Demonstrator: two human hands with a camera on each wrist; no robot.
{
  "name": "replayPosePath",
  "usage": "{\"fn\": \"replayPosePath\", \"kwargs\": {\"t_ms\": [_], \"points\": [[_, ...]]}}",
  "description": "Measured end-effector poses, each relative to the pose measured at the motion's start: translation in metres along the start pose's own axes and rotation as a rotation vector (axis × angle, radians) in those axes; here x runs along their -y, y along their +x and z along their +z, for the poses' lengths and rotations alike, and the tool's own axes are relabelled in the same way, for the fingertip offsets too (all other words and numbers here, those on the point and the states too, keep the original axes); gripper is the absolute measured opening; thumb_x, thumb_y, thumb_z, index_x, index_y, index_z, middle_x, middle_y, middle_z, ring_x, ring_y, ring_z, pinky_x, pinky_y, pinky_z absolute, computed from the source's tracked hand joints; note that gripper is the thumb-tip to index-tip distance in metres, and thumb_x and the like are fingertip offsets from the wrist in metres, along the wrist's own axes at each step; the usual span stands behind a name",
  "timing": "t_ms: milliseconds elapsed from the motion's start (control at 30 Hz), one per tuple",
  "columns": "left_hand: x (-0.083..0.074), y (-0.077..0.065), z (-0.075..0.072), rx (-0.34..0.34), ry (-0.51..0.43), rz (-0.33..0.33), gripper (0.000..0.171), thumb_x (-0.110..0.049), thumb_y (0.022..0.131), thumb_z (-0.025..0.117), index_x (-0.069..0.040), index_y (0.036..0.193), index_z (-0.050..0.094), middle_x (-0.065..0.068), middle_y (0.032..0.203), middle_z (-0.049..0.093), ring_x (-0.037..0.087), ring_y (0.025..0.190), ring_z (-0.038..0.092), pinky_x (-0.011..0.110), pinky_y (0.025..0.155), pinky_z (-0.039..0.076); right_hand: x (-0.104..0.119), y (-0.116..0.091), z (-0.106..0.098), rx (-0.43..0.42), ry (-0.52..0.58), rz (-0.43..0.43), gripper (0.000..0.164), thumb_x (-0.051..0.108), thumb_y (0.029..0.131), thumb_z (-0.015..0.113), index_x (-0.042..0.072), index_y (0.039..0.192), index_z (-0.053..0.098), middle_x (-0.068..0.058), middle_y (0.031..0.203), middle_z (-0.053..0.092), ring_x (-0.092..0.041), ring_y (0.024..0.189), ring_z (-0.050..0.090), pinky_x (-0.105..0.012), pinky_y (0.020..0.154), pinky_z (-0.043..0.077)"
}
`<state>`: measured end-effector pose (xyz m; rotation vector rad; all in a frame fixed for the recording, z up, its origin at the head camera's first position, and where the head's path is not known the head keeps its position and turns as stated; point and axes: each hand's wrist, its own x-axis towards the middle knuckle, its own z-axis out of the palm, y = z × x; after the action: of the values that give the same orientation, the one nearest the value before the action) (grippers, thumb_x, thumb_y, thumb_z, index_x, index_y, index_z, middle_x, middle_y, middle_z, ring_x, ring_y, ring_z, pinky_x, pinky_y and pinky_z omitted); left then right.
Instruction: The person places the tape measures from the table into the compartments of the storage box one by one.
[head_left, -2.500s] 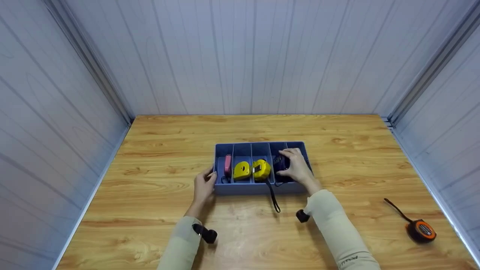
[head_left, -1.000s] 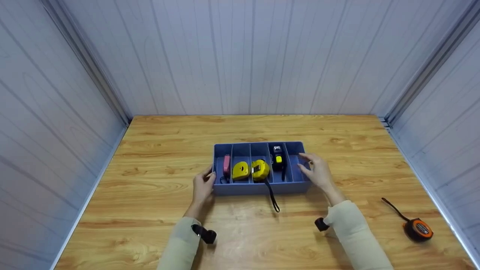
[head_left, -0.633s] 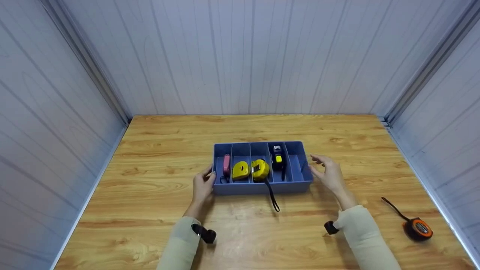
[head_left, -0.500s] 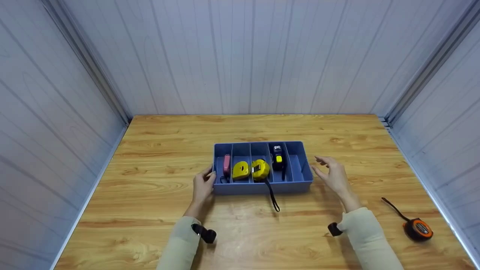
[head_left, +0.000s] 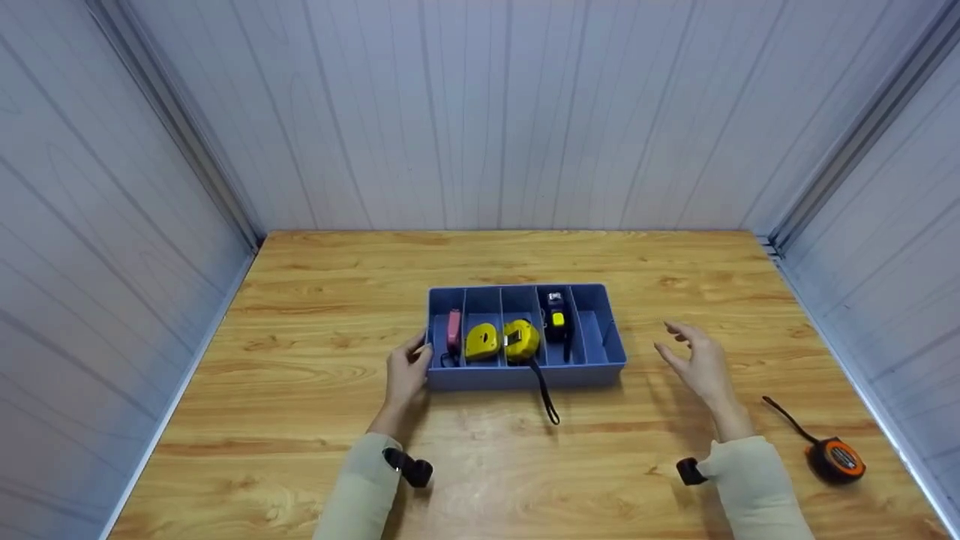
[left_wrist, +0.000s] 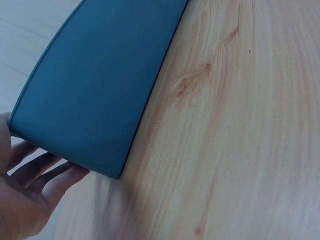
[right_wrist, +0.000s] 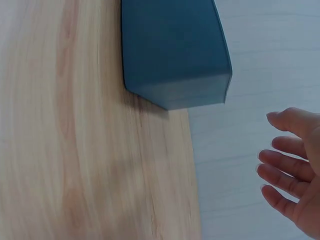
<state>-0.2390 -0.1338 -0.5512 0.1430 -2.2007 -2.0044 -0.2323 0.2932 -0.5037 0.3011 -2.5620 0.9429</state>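
Note:
A blue box [head_left: 517,377] with several compartments sits mid-table. From left to right its compartments hold a slim pink case with a black cord [head_left: 454,328], a yellow tape measure [head_left: 481,342], a yellow tape measure with a black strap [head_left: 521,340], and a black-and-yellow tape measure [head_left: 556,318]. The far-right compartment has nothing in it. My left hand [head_left: 407,373] grips the box's left end, thumb at the rim and fingers against the end wall. Off the box's right side, my right hand [head_left: 701,367] hovers with fingers loosely bent and nothing in them.
Right of my right forearm, a black-and-orange tape measure [head_left: 836,459] with a black strap lies on the wooden table [head_left: 337,277]. White panelled walls [head_left: 480,112] enclose the table at the back and both sides.
My right hand has let go of the black-and-yellow tape measure in the fourth compartment. It has then drawn back to the right, clear of the box. My left hand has stayed put.

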Motion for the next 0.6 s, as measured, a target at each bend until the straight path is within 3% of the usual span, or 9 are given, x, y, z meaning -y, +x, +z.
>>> {"fn": "replayPosePath", "kwargs": {"t_ms": [200, 333, 433, 533, 600], "points": [[-0.001, 0.000, 0.001, -0.002, -0.078, -0.053, 0.039, -0.002, 0.086, 0.049, 0.004, 0.124, 0.048, 0.023, 0.119, 0.051, 0.034, 0.104, 0.050, 0.020, 0.071, 0.044, -0.010, -0.010, -0.009, -0.007, 0.008, 0.038, 0.037, 0.009, 0.079, 0.066, -0.008, 0.111, 0.056, -0.025, 0.100, 0.058, -0.037, 0.088, 0.052, -0.051, 0.072, 0.042], [0.000, 0.001, 0.002, -0.004, -0.077, -0.072, 0.039, -0.003, 0.086, 0.049, 0.002, 0.125, 0.048, 0.019, 0.120, 0.052, 0.031, 0.104, 0.051, 0.022, 0.076, 0.044, -0.018, -0.018, -0.014, -0.029, -0.001, 0.053, 0.038, 0.009, 0.079, 0.066, -0.008, 0.111, 0.056, -0.026, 0.101, 0.057, -0.038, 0.088, 0.052, -0.052, 0.072, 0.041], [0.001, 0.001, 0.002, -0.008, -0.021, -0.046, 0.039, -0.004, 0.085, 0.050, 0.001, 0.124, 0.050, 0.018, 0.117, 0.055, 0.025, 0.097, 0.054, 0.021, 0.061, 0.046, -0.023, -0.025, -0.019, -0.035, -0.025, 0.077, 0.040, 0.010, 0.079, 0.066, -0.009, 0.112, 0.055, -0.026, 0.102, 0.056, -0.038, 0.089, 0.052, -0.052, 0.073, 0.041], [0.002, 0.000, 0.001, -0.012, 0.016, -0.022, 0.038, -0.005, 0.085, 0.050, 0.000, 0.123, 0.051, 0.019, 0.113, 0.056, 0.021, 0.090, 0.055, 0.019, 0.045, 0.040, -0.028, -0.031, -0.022, -0.046, -0.044, 0.091, 0.041, 0.010, 0.079, 0.066, -0.010, 0.112, 0.055, -0.026, 0.103, 0.055, -0.039, 0.090, 0.051, -0.052, 0.072, 0.040], [0.002, 0.000, 0.000, -0.015, 0.031, -0.013, 0.038, -0.005, 0.085, 0.050, 0.000, 0.123, 0.051, 0.020, 0.112, 0.057, 0.020, 0.089, 0.056, 0.019, 0.043, 0.038, -0.032, -0.034, -0.024, -0.055, -0.044, 0.099, 0.041, 0.010, 0.078, 0.066, -0.010, 0.113, 0.054, -0.027, 0.103, 0.055, -0.040, 0.090, 0.051, -0.053, 0.073, 0.040]]}}
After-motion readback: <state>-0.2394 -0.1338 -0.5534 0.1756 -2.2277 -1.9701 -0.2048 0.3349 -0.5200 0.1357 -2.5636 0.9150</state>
